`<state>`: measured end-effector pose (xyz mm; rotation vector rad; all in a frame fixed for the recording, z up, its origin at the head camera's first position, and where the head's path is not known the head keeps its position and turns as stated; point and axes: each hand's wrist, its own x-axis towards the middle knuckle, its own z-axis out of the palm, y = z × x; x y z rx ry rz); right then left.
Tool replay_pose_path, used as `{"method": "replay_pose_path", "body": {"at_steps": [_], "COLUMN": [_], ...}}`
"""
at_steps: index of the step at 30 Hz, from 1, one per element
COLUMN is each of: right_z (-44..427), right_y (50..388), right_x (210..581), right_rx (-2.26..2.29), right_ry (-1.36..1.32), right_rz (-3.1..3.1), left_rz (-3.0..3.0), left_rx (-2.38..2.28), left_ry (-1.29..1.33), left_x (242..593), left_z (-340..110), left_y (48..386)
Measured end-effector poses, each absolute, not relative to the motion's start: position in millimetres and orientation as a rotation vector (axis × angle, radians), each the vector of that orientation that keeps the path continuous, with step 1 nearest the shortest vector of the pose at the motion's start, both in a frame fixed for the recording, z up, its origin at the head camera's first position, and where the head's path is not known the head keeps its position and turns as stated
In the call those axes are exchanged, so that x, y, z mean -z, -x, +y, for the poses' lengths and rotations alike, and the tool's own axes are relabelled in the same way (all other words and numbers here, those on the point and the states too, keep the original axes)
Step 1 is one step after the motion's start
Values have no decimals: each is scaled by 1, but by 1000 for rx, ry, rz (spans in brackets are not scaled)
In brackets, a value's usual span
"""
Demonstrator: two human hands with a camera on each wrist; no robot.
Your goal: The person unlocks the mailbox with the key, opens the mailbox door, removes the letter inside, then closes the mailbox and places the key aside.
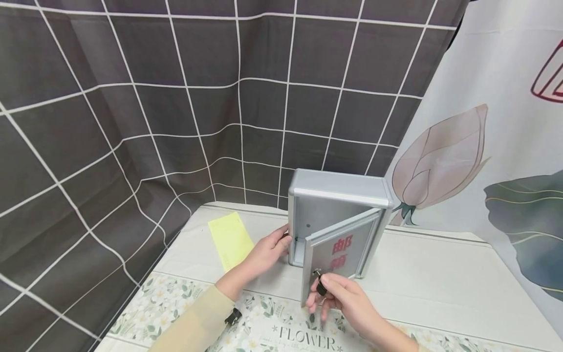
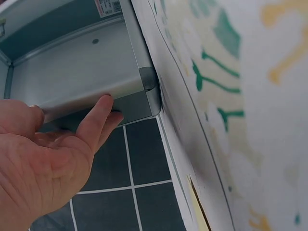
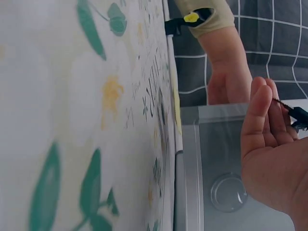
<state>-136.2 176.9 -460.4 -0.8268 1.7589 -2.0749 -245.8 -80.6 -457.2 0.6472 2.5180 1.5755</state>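
Note:
A silver-grey metal mailbox [image 1: 338, 186] stands upright on the table with its door [image 1: 352, 244] swung out toward me. Red characters mark the door's front. My left hand [image 1: 267, 252] holds the mailbox's left side wall, and in the left wrist view that hand [image 2: 53, 159] has its fingertips against the wall's edge. My right hand [image 1: 340, 296] pinches a black-headed key [image 1: 322, 286] at the lock near the door's free edge. In the right wrist view the black key head [image 3: 299, 118] shows at the frame's edge, beside the right hand's fingers [image 3: 257, 115].
A yellow paper slip [image 1: 230, 239] lies on the table left of the mailbox. A floral cloth [image 1: 272, 327] with printed lettering covers the table's near part. Behind hang a dark grid-patterned curtain [image 1: 264, 107] and a white flower-printed one [image 1: 492, 146].

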Motion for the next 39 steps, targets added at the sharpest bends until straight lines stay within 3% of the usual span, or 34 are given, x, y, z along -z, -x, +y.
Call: {"method": "replay_pose_path", "body": {"at_steps": [24,39], "right_z": [135,121], "right_y": [166,182], "right_x": [456,457], "right_rx": [2132,2219], "right_ry": [347,218], "right_rz": [2031,2092], "left_rz": [2499,2544], "left_rx": [-1612,-1541], "left_ry": [-633,-635], "left_x": [462,462], "left_z": [-79,-80], "left_y": [249,250]}}
